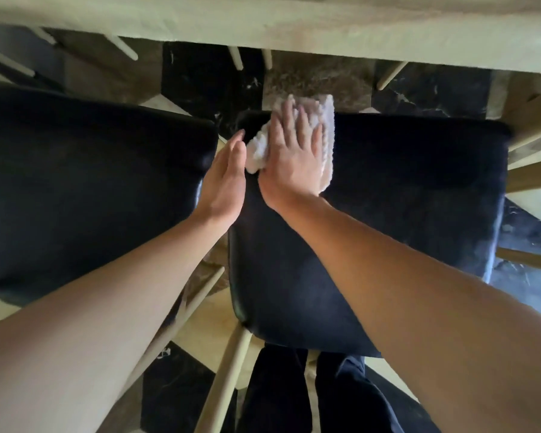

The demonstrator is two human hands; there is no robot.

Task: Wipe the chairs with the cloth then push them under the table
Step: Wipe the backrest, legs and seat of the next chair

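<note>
Lying white, fluffy cloth (320, 126) on black chair (403, 198)

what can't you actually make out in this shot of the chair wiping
Head view only:
- Seat under the white fluffy cloth: covered by the cloth and the flat right hand.
- Left hand: seen edge-on, so contact with the right black padded chair seat is unclear.
- Left black padded chair seat: cut off by the left edge.
- Pale wooden table: only its near edge shows, blurred.

right hand (294, 151) flat on cloth (324, 126) | chair seat (403, 198) | left hand (227, 179) beside
</note>
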